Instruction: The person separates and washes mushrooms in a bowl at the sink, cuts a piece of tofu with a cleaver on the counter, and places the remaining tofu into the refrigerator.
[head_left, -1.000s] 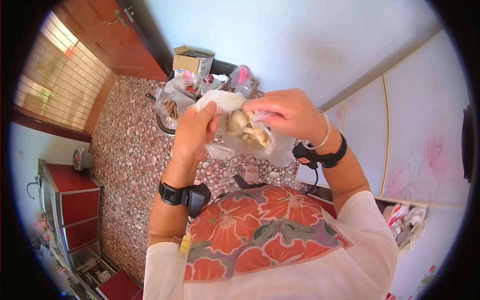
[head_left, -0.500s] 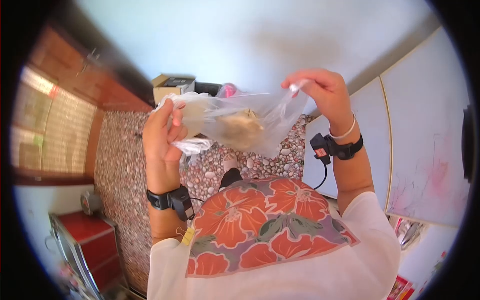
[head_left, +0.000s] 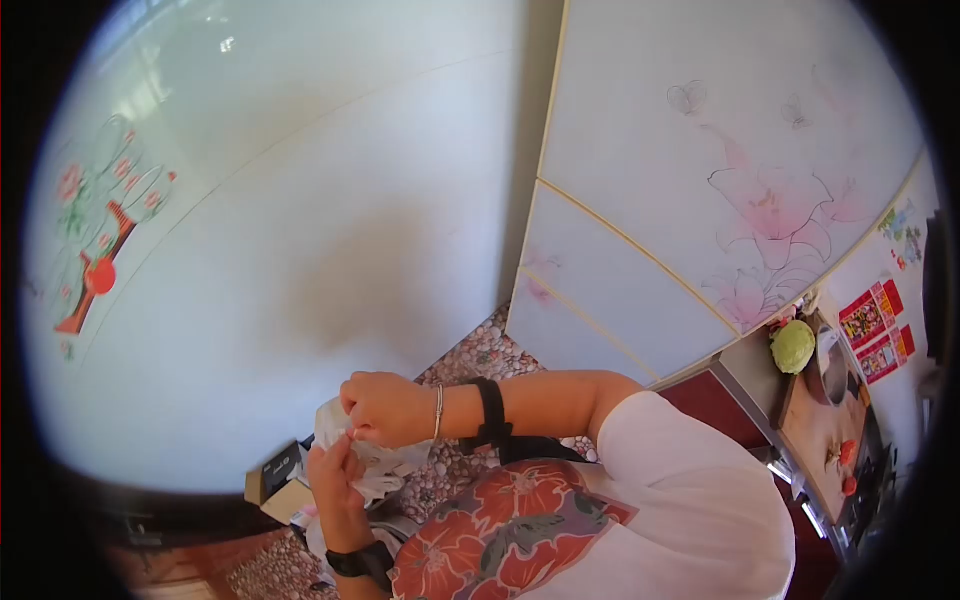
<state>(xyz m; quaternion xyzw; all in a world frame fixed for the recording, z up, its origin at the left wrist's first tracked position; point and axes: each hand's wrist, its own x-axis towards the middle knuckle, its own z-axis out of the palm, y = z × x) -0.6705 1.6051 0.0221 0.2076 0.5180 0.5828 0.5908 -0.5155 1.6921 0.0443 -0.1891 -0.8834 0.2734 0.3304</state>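
Observation:
A thin, whitish see-through plastic bag (head_left: 385, 472) is bunched up between my two hands. My right hand (head_left: 392, 408) is closed on the top part of the bag, with its back turned up. Just below, my left hand (head_left: 336, 474) pinches the bag too, fingertips close to those of the right hand. Some of the bag hangs crumpled beneath my right wrist. What lies inside the bag cannot be made out from here.
Behind my left hand an opened cardboard box (head_left: 285, 488) stands by the wall. White flower-printed cabinet doors (head_left: 640, 250) rise ahead. To the right, a counter holds a cutting board (head_left: 820, 440), a green cabbage (head_left: 793, 346) and a metal bowl (head_left: 829, 370). The floor is pebble-patterned.
My view has swung to the right, bringing the counter in. The hands, held wide apart with the bag stretched between them, have come together, and the bag is now gathered up.

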